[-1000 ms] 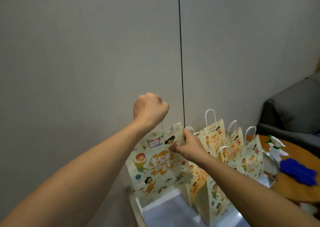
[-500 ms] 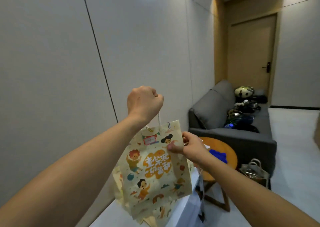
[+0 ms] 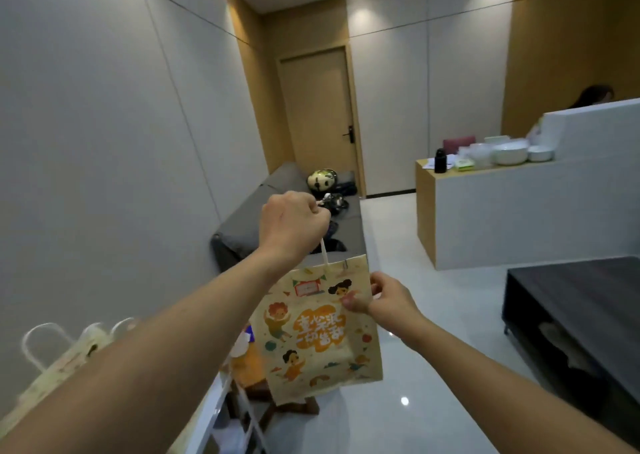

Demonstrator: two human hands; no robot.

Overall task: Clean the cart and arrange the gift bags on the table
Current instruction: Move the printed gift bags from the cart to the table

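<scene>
Head view: gift bag [image 3: 320, 332] hangs below left grip [image 3: 292, 226] (right hand [image 3: 382, 297] pinches edge).

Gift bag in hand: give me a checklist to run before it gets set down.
1. Left hand grips the handle: ok.
2. Right hand pinches the gift bag at its edge: ok.
3. Bag hangs clear of the floor: ok.
4. Bag top closed: cannot tell.
5. Dark table to the right has bare room on top: ok.
6. Other bags at lower left upright: cannot tell, blurred.
</scene>
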